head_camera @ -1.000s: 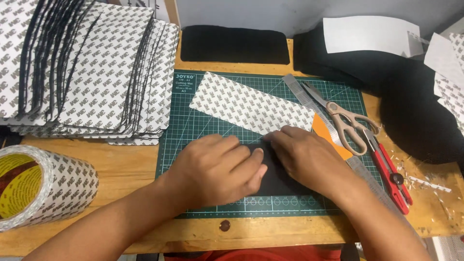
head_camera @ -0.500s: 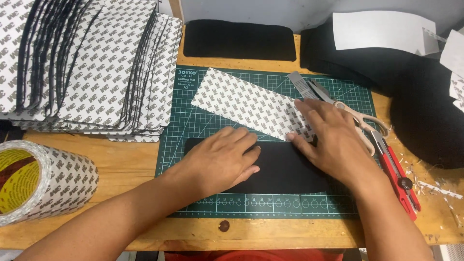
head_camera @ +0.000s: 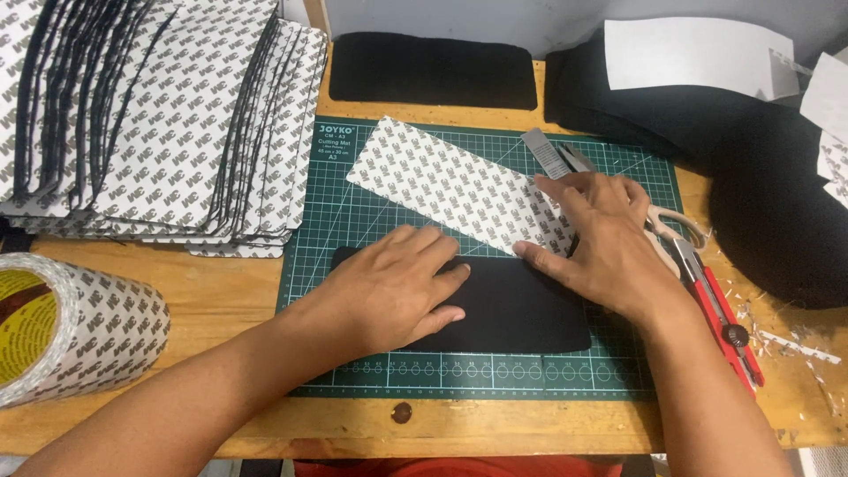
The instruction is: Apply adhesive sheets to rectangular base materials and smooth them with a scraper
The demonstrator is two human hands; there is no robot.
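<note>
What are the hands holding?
Nothing is gripped. The left hand presses flat on the black rounded foam piece; the right hand rests on the patterned paper-backed strip's right end.

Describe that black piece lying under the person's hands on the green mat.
The black piece is a flat, matte rectangle with rounded corners, foam or felt by its look. It lies flat on the green cutting mat. The left hand presses its left part; the right hand rests at its upper right edge, beside the patterned strip.

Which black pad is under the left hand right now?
The black pad lying on the green cutting mat, pinned flat by the left hand. The other black pad lies untouched beyond the mat's far edge.
</note>
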